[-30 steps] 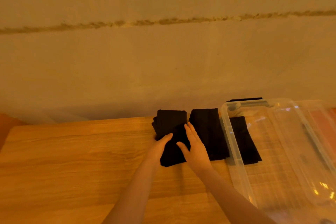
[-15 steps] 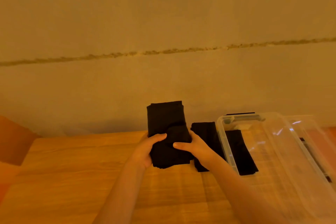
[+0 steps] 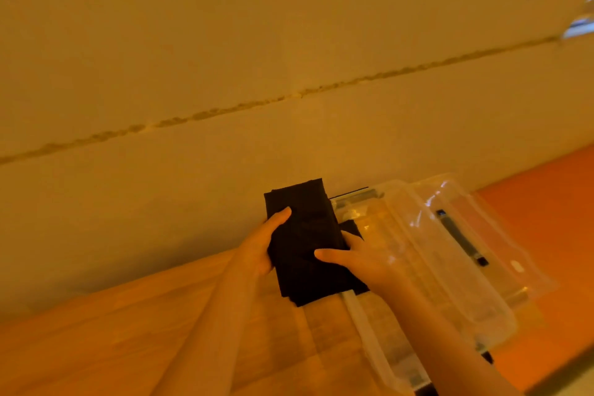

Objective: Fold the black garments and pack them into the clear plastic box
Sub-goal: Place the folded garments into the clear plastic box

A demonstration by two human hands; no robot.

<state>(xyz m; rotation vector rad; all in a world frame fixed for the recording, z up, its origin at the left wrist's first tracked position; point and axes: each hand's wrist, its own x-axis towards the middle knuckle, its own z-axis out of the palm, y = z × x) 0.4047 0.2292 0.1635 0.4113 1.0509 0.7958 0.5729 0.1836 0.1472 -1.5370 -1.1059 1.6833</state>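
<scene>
A folded black garment (image 3: 305,235) is lifted off the wooden table (image 3: 128,331), held between both hands. My left hand (image 3: 260,247) grips its left edge with the thumb on top. My right hand (image 3: 356,259) grips its right edge, thumb across the front. The garment hangs beside the left rim of the clear plastic box (image 3: 418,267), which stands open on the table to the right. A bit of a second black garment (image 3: 352,228) shows behind my right hand, next to the box's wall; most of it is hidden.
The box's clear lid (image 3: 501,235) with a black latch lies tilted behind and to the right of the box. A plain wall runs close behind the table. An orange surface (image 3: 553,202) lies to the right.
Both hands picked the folded garment up from the table and carried it up and to the right, toward the box. The camera has swung to the left and tilted.
</scene>
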